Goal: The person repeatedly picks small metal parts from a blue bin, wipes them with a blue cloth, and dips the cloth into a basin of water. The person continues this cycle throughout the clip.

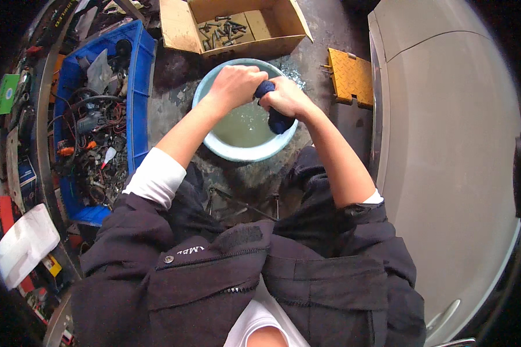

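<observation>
A dark blue cloth (281,121) is bunched and twisted between my two hands over a round, pale blue basin (241,153). My left hand (235,87) is closed round one end of it, and my right hand (287,97) grips it close beside. Part of the cloth hangs below my right hand, near the basin's right rim. Murky greenish water (237,127) with some bubbles fills the basin. How far the cloth reaches inside my fists is hidden by my fingers.
Beyond the basin, an open cardboard box (260,46) holds several bolts. A blue crate (142,98) of tools and cables stands left, beside a cluttered shelf. To the right are a yellow metal plate (350,75) and a beige car panel (446,144).
</observation>
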### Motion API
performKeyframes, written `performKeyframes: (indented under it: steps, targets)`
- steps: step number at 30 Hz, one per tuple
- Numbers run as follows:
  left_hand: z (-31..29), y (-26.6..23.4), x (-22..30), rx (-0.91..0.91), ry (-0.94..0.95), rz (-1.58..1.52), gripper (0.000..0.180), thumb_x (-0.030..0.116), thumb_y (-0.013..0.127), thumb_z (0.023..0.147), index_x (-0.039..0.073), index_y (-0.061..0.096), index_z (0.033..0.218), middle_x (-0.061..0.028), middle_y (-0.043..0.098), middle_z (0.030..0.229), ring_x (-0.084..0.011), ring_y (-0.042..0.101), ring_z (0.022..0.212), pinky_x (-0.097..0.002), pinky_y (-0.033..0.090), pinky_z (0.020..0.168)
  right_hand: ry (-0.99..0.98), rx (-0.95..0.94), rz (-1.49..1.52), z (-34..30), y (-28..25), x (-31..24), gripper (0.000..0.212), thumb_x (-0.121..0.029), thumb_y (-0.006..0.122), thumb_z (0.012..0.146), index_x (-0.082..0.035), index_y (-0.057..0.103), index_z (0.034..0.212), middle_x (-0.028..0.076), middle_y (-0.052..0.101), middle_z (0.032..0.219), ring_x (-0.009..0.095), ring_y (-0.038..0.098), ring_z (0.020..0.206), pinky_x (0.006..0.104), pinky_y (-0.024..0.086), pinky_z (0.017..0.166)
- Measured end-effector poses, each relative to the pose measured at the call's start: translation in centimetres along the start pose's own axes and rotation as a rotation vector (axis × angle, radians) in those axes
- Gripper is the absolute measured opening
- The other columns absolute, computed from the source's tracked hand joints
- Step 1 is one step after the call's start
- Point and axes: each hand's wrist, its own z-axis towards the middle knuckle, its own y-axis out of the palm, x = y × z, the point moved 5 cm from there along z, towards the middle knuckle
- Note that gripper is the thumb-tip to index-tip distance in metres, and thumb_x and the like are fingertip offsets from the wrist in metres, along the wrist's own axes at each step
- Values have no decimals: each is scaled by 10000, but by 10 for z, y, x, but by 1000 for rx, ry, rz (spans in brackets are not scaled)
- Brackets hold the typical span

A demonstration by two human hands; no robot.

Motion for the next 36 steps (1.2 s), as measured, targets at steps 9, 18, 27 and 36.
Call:
performKeyframes:
  steps: [9,18,27,36]
  targets:
    - [-3,-14,-21,-11,-159,-734,864,135,798,665,94,463,1461,-200,658,1258,-313,647,1192,-401,488,1052,-207,473,1,-22,-37,-35,474,-196,797,638,-16,700,1065,206,753,968,328,751,887,406,585,842]
    - [-1,-10,-4,37,-163,-1176,1346,86,931,519,142,216,1658,-138,471,1529,-238,491,1371,-382,374,1193,-347,690,345,-12,-7,-25,676,-140,805,672,-20,520,1272,138,633,1134,265,654,1052,382,517,977]
    - [-17,-5,-24,-395,-340,-994,931,110,814,589,6,511,1464,-114,619,1354,-227,587,1233,-336,437,1120,-866,442,-303,-58,-35,-66,1020,-181,833,614,-145,417,1545,192,397,1572,413,403,1439,511,342,1219]
    - [-33,14,-15,-854,-495,-654,848,387,920,613,-29,593,1275,-180,704,1126,-268,669,1012,-356,532,898,-769,483,-810,-35,30,-38,620,-181,636,873,-110,516,1477,79,623,1059,250,660,965,380,570,841]
